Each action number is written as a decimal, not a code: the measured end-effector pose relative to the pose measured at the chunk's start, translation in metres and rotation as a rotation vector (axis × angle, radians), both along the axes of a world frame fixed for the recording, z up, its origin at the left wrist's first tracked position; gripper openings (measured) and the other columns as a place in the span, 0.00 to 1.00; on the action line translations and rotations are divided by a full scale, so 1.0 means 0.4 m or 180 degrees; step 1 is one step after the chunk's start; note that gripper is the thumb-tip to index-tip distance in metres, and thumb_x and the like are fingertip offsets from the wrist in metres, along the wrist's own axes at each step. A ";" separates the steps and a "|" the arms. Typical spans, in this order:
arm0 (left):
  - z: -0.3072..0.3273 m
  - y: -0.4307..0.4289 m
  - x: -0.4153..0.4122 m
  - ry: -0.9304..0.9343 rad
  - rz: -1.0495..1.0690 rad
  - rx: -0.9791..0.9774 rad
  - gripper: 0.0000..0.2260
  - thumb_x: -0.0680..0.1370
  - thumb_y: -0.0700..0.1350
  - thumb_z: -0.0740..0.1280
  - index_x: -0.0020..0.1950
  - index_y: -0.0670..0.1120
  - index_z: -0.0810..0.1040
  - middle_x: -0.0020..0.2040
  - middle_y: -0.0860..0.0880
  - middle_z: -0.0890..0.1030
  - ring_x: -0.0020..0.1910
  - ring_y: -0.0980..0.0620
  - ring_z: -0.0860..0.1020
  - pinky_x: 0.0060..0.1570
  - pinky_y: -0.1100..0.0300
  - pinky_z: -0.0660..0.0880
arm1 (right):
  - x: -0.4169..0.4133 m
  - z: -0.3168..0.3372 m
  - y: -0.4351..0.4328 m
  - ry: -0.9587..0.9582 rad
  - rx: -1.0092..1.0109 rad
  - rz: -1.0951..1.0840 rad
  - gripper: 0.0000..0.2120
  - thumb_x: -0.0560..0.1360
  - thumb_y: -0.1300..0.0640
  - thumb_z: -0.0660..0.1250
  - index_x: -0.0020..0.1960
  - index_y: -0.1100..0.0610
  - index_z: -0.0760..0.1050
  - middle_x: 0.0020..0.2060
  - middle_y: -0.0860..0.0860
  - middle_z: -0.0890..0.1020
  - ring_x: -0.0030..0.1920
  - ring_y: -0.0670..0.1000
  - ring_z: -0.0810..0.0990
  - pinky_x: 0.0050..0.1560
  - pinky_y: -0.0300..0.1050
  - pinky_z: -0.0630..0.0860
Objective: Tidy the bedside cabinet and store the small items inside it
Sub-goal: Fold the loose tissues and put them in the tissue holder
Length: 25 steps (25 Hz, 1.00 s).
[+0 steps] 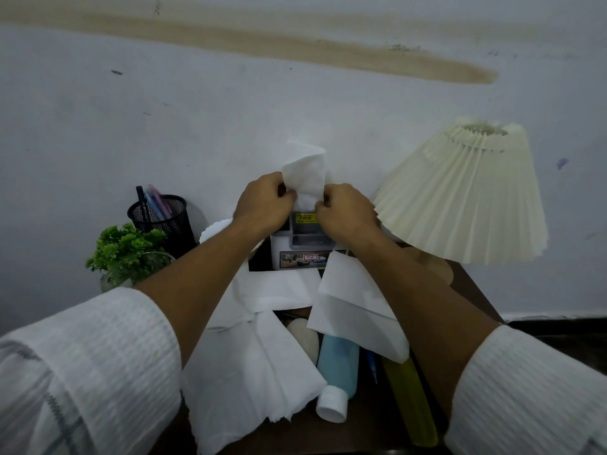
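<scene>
My left hand (262, 201) and my right hand (345, 210) both pinch one white tissue (305, 174) that stands up between them, just above a white and grey box (303, 247) with a yellow price sticker. The box stands at the back of the dark bedside cabinet top (473, 290). Loose white tissues lie in front of it: one large crumpled sheet (249, 372) at the front left and a folded one (354, 307) on the right. A pale blue bottle with a white cap (338, 366), a beige rounded thing (303, 336) and a yellow-green bar-shaped object (410, 399) lie between them.
A cream pleated lampshade (466, 192) leans at the right, close to my right hand. A black mesh cup with pens (161, 215) and a small green plant in a glass (128, 254) stand at the left. A white frilled dish (213, 229) sits behind my left forearm. The wall is right behind.
</scene>
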<state>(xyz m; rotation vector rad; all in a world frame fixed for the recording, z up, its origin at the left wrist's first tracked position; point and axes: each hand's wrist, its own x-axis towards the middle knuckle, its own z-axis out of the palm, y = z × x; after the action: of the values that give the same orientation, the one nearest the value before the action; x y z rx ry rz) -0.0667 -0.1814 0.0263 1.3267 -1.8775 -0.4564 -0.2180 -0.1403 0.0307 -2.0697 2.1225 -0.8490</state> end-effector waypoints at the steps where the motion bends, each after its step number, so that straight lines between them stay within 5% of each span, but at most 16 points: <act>1: -0.001 -0.001 -0.001 0.0029 -0.0002 0.0014 0.08 0.81 0.44 0.64 0.56 0.45 0.80 0.48 0.47 0.83 0.48 0.44 0.80 0.51 0.50 0.78 | 0.000 0.003 0.001 0.0048 0.0028 -0.0011 0.09 0.81 0.57 0.59 0.46 0.59 0.74 0.47 0.57 0.80 0.40 0.55 0.75 0.31 0.42 0.62; 5: -0.003 -0.010 -0.003 -0.0036 -0.0080 0.0178 0.12 0.82 0.45 0.63 0.63 0.45 0.78 0.56 0.46 0.83 0.53 0.45 0.80 0.55 0.50 0.77 | 0.008 0.012 0.001 0.0352 0.0176 -0.0040 0.10 0.82 0.55 0.57 0.51 0.59 0.74 0.52 0.59 0.78 0.43 0.57 0.74 0.38 0.44 0.66; 11: -0.002 -0.014 -0.006 -0.0647 0.0122 0.0147 0.06 0.77 0.44 0.70 0.50 0.43 0.78 0.47 0.45 0.81 0.48 0.43 0.79 0.48 0.50 0.79 | 0.016 0.005 0.005 0.0286 0.0013 -0.0294 0.11 0.83 0.55 0.59 0.58 0.61 0.75 0.54 0.58 0.80 0.45 0.56 0.76 0.40 0.45 0.65; 16: -0.007 -0.001 -0.001 0.0060 0.0158 0.0096 0.06 0.76 0.43 0.73 0.51 0.48 0.79 0.44 0.52 0.81 0.47 0.49 0.80 0.50 0.54 0.78 | 0.019 0.005 0.007 0.0168 0.0058 -0.0412 0.09 0.80 0.58 0.63 0.57 0.61 0.76 0.53 0.58 0.81 0.45 0.55 0.77 0.39 0.44 0.66; 25: -0.001 0.010 -0.012 0.0125 0.0274 0.0204 0.08 0.75 0.41 0.74 0.51 0.50 0.80 0.41 0.54 0.80 0.46 0.50 0.81 0.52 0.52 0.80 | 0.019 -0.007 0.003 -0.0003 -0.0228 -0.0524 0.09 0.82 0.56 0.62 0.58 0.59 0.75 0.52 0.56 0.81 0.43 0.52 0.73 0.39 0.44 0.67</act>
<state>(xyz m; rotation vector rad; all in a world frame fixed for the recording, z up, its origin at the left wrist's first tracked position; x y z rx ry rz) -0.0714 -0.1775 0.0259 1.4246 -1.7793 -0.4980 -0.2105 -0.1390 0.0279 -1.9463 2.3209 -0.9576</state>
